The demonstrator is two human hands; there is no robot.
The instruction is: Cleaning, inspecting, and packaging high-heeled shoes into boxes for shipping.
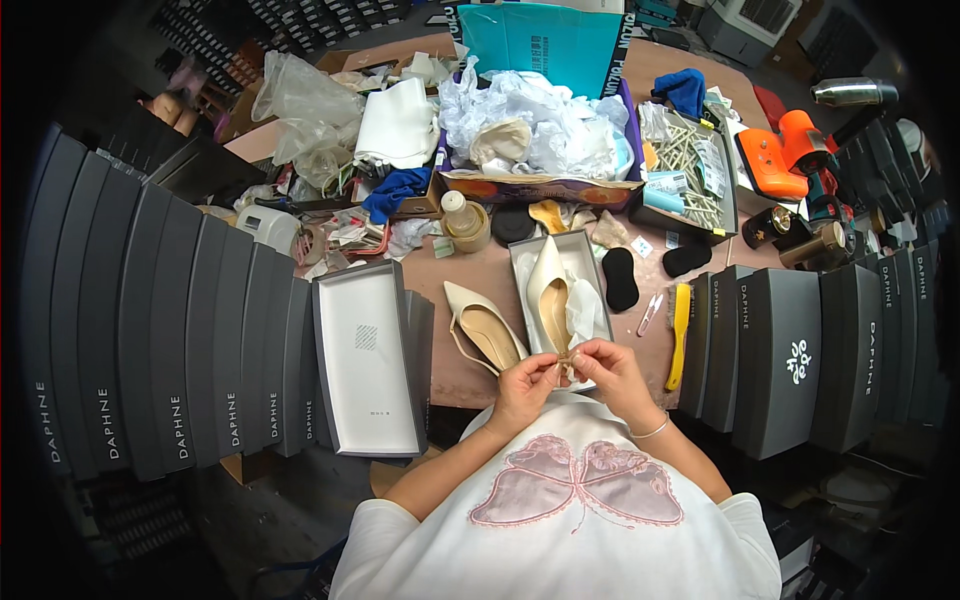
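Note:
A cream pointed slingback shoe [546, 266] lies in an open grey shoebox [582, 243], toe away from me, with white tissue paper [584, 315] beside it. At its heel end, my left hand [528, 390] and my right hand [612, 380] are closed in pinches on the slingback strap [565, 362], fingertips almost touching. The fingers partly hide the strap. Left of the box, the matching slingback shoe [480, 325] rests on the table, its heel end close to my left hand.
Stacked grey shoeboxes [215, 340] wall the left, and more shoeboxes [790, 360] the right. An upright box lid [368, 360] stands left of the shoes. A yellow-handled brush [680, 335], black pads [620, 280] and a glue bottle [464, 222] surround the work. Behind is a carton of tissue [540, 125].

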